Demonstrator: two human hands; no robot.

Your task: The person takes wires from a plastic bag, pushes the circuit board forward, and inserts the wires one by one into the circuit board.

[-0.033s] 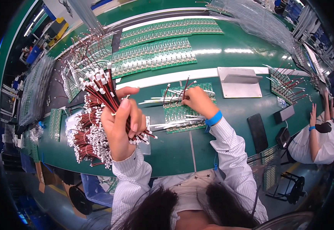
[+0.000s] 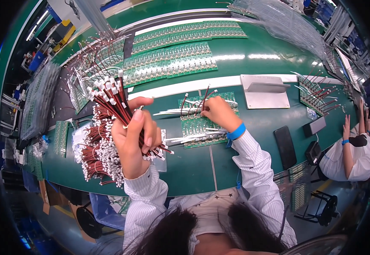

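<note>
- Leftmost on the green desk (image 2: 189,174), a pile of red-and-black wire bundles (image 2: 92,163) with white plugs lies just beside the left hand.
- The left hand (image 2: 134,134) is wrapped round a wire bunch (image 2: 119,109), thumb over it and forefinger reaching out to the right. The bunch's long axis slants from plugs at upper left to loose ends at lower right.
- Right of that hand, with bare desk between, lies the circuit board panel (image 2: 193,126). Its two rows of white leads (image 2: 195,138) run roughly left to right, their ends jutting past the left edge.
- Two dark wires rise from the far row; the right one, the upright wire (image 2: 205,100), meets the right hand.
- The right hand (image 2: 221,112), much the nearer to the panel, is over its far right part, thumb and forefinger drawn together at that wire's foot; I cannot tell whether they pinch it.
- Farther right, clear of the panel, stands a metal bracket (image 2: 261,100).
</note>
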